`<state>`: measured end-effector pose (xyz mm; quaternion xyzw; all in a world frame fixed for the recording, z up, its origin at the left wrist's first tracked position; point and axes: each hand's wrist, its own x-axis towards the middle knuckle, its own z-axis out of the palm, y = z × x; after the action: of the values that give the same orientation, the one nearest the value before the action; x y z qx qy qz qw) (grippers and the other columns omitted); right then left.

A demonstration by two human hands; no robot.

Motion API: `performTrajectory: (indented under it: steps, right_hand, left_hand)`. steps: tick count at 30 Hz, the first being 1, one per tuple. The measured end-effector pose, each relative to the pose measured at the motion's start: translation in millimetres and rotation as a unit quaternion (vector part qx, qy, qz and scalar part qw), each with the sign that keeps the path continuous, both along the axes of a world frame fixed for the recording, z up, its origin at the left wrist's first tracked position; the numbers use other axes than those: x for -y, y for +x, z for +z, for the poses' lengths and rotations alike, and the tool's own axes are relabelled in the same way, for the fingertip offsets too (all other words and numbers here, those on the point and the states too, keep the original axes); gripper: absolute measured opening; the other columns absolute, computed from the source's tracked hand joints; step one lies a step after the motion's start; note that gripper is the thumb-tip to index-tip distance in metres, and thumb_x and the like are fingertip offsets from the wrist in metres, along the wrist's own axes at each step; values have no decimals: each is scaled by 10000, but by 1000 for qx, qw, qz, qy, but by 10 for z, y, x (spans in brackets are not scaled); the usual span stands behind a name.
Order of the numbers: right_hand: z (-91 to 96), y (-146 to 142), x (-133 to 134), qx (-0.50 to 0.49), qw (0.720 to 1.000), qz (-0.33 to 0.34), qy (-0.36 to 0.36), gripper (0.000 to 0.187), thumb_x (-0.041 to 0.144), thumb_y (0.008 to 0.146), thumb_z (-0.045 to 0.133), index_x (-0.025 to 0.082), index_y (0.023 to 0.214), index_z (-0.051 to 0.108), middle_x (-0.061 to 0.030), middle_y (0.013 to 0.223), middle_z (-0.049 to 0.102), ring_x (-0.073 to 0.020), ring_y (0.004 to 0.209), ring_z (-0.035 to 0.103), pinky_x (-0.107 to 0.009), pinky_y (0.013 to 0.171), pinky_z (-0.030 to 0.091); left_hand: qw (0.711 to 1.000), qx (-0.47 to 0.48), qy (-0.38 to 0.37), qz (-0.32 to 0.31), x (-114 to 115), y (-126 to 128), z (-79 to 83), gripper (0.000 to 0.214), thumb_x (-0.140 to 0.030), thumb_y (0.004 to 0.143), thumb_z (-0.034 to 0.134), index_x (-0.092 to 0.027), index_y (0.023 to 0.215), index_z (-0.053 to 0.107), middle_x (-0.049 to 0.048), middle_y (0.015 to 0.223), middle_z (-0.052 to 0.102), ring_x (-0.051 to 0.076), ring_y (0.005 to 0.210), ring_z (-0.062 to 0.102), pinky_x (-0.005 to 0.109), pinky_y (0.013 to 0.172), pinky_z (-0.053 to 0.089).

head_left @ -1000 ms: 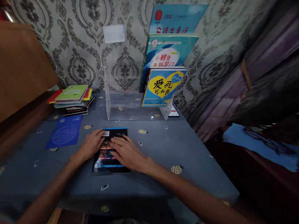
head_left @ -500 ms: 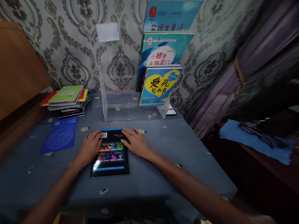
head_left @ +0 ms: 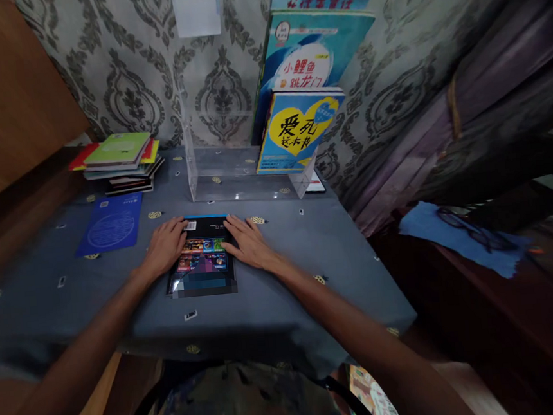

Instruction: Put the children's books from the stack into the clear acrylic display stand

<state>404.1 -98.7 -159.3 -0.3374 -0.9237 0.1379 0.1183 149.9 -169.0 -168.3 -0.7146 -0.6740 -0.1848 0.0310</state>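
Head view: right hand shifted from black book cover to edge.

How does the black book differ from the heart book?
The black book lies flat on the table; the heart book stands leaning in the clear stand. The left hand and right hand touch the black book, neither the heart book. The black book shows rows of small pictures; the heart book, a large yellow heart. Both have printed covers.
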Motion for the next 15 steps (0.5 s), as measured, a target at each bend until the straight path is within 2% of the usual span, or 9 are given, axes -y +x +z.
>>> performTrajectory:
  steps: [5,9,11,15]
  right_hand:
    - [9,224,291,4,999,50,-3,781,620,985,467,102,1558,353,-189,1632,323,-293,1537,265,-535,1262,196]
    - [-7,391,513,5,997,78,3,898,694,916,540,142,1584,305,-172,1642,304,-310,1532,277,-542,1269,196]
    - [-10,429,575,5,997,83,5,931,711,893,563,165,1594,285,-161,1643,305,-311,1529,282,-547,1270,199]
    - [-2,434,609,10,997,79,3,925,703,902,557,140,1588,297,-170,1636,318,-309,1527,287,-539,1274,197]
  left_hand:
    - [1000,-7,1,-6,10,-9,-27,399,-286,1005,346,-176,1301,590,111,1434,591,285,1318,517,472,1112,403]
    - [1000,-6,-2,-6,1,-21,-51,423,-295,1007,334,-153,1317,584,127,1456,572,297,1342,500,488,1118,395]
    - [1000,-3,-7,-6,-8,-26,-47,436,-299,1007,327,-143,1321,585,134,1458,570,298,1355,492,492,1125,391]
    - [1000,8,-11,-4,9,-24,-12,441,-307,999,341,-150,1328,589,136,1457,569,286,1373,478,493,1140,381]
